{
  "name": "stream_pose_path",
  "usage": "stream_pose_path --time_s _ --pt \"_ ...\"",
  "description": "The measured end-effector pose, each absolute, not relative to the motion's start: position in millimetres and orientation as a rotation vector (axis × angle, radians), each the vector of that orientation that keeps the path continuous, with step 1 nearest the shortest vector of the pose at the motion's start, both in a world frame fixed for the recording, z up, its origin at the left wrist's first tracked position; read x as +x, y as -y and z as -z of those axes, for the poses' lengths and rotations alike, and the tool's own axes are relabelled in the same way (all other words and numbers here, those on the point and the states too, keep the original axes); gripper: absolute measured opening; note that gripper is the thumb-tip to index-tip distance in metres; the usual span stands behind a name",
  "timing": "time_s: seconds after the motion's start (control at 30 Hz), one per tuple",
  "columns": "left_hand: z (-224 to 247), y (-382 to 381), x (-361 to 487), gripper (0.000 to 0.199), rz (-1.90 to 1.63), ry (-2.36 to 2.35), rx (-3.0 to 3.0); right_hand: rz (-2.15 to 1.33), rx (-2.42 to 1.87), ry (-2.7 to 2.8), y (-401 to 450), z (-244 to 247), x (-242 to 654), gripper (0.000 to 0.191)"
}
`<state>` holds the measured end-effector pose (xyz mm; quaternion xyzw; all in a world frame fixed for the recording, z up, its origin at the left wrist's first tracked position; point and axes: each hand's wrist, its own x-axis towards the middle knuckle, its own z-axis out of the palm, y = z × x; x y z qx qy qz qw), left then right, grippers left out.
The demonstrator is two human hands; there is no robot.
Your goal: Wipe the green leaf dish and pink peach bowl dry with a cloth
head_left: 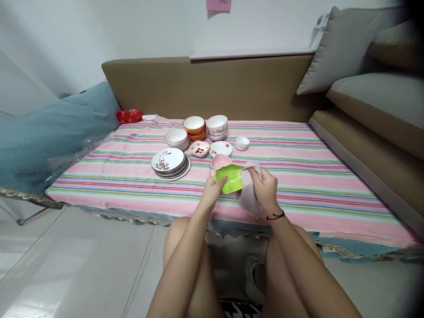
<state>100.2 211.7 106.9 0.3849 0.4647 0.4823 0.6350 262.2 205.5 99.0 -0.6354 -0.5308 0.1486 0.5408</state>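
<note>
A bright green bowl with a wavy rim (231, 179) is held above the front part of the striped cloth. My left hand (213, 191) grips its left side, the thumb lying over the rim. My right hand (266, 187) pinches a pale pinkish-grey cloth (249, 196) against the bowl's right side, and the cloth hangs down below. Just behind the green bowl sits a pink bowl (221, 160). Further back are white plates with a red flower (221, 149) and a square patterned dish (199, 148).
A plate stack (168, 161) stands left, with white bowls (176, 137), orange bowls (194, 125) and patterned bowls (217, 123) behind. Small white dishes (242, 142) lie right. A red bag (129, 115) rests back left; cushions (351, 48) fill the right end.
</note>
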Motion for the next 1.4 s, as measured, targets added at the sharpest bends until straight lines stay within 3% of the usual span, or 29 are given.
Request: stream_pose_path --time_s 0.2,0.4,0.67,0.83,1.07,1.4 --pt "-104.3 -211.9 108.8 0.039 -1.162 -1.047 0.812 -0.601 -1.461 1.095 -204.2 -91.6 243.7 0.041" --pt "-96.0 -220.8 106.6 0.033 -1.194 -1.136 1.005 -0.750 -1.427 1.050 -207.1 -86.7 241.0 0.042" --pt "-103.1 -220.6 104.7 0.037 -1.002 -1.163 1.408 -0.454 -1.485 1.206 -210.6 -91.0 258.6 0.035" --pt "-101.3 -213.4 109.1 0.017 -0.666 -1.425 1.894 -0.345 -1.389 1.444 -208.2 -93.5 260.7 0.026" --pt "-93.7 -209.0 119.7 0.010 -0.764 -1.205 1.298 -0.287 -1.344 1.431 -209.1 -91.8 252.8 0.028" --pt "-98.2 -212.3 121.8 0.019 -1.130 -1.083 0.791 -0.432 -1.424 1.397 -211.2 -83.5 247.0 0.033"
